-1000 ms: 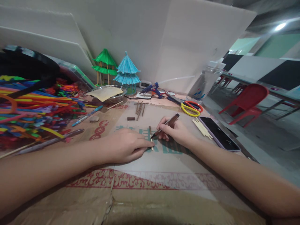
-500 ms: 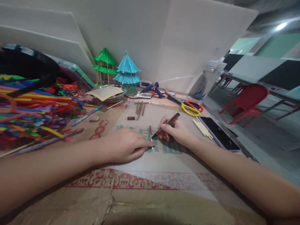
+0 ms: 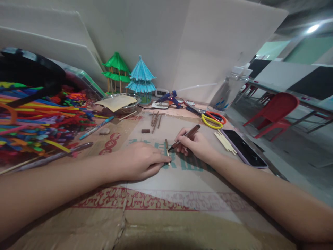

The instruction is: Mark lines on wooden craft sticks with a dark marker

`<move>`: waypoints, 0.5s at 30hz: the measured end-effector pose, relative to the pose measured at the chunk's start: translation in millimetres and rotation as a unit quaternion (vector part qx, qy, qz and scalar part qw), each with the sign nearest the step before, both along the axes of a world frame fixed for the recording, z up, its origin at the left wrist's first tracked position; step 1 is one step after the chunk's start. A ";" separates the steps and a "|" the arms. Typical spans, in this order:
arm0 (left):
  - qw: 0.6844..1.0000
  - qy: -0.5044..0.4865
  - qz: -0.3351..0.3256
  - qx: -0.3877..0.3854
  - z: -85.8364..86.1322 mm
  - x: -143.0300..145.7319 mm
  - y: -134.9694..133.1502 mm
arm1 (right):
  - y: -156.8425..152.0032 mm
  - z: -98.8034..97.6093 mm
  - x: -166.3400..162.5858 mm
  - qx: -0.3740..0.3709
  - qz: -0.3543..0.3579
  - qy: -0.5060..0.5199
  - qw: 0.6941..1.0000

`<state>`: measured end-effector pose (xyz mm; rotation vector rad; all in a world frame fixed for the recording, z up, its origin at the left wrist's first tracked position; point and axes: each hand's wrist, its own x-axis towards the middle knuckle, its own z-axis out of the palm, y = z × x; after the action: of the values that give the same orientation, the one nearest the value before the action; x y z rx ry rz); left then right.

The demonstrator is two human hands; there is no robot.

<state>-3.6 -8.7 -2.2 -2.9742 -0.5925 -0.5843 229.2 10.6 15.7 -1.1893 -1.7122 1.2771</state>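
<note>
Under the fingertips of my left hand (image 3: 143,160), a thin wooden stick (image 3: 167,145) is pinned to the covered cardboard. Its far part is brown, while the near end is pale. My right hand (image 3: 196,143) is closed around a brown marker (image 3: 191,131), whose dark tip rests at the stick's right side. Just beyond lies the brown marker cap (image 3: 145,131). Several brown sticks (image 3: 155,122) form a loose group behind the cap. Several pale sticks (image 3: 225,142) lie to the right of my right hand.
A phone (image 3: 244,148) lies at the right, near scissors with yellow and red handles (image 3: 212,121). Along the back stand a blue glue gun (image 3: 170,98), a glass bowl (image 3: 134,106), and blue (image 3: 142,78) and green (image 3: 117,64) model pavilions. Colourful pipe cleaners (image 3: 39,121) pile up at left.
The marker tip has shifted slightly up along the stick, away from me. My left hand stays in place on the stick.
</note>
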 end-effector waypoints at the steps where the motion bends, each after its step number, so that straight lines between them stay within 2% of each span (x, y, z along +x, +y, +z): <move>1: 1.000 0.000 -0.001 -0.001 0.0 -0.1 0.1 | 0.4 -0.4 -0.6 0.006 -0.008 0.002 1.000; 9: 1.000 0.020 0.004 -0.002 0.8 -0.3 0.3 | 1.3 -0.3 -1.6 0.019 -0.020 0.001 1.000; 15: 0.999 0.032 0.011 -0.015 3.6 1.2 -1.3 | -1.4 1.2 1.6 -0.003 0.023 0.001 1.000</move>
<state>-2.5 -10.0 1.4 -2.9965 -0.6337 -0.4822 230.9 9.1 17.0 -1.1596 -1.7444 1.3110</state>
